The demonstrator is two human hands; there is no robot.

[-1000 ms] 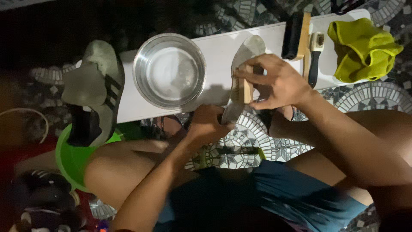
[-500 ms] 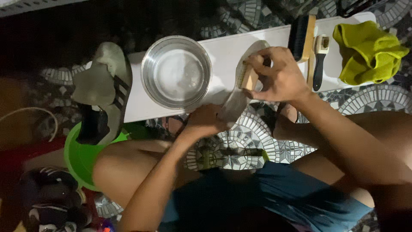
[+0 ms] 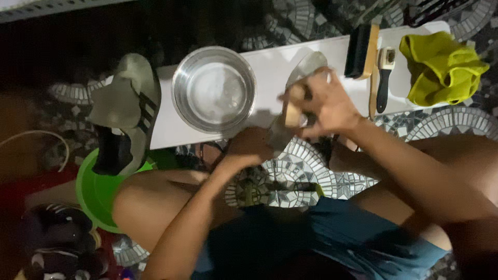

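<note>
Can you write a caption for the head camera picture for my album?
Left hand holds a grey sandal; right hand presses a brush on it.

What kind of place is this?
Probably a home floor used as a shoe-cleaning spot. A white board lies on a mosaic-tiled floor, carrying a steel bowl, brushes and a yellow cloth. A grey sandal rests at one end.

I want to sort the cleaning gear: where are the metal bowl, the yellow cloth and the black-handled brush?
metal bowl (image 3: 213, 89), head view, its inner bottom.
yellow cloth (image 3: 441, 67), head view, middle fold.
black-handled brush (image 3: 383, 88), head view, its handle.
</note>
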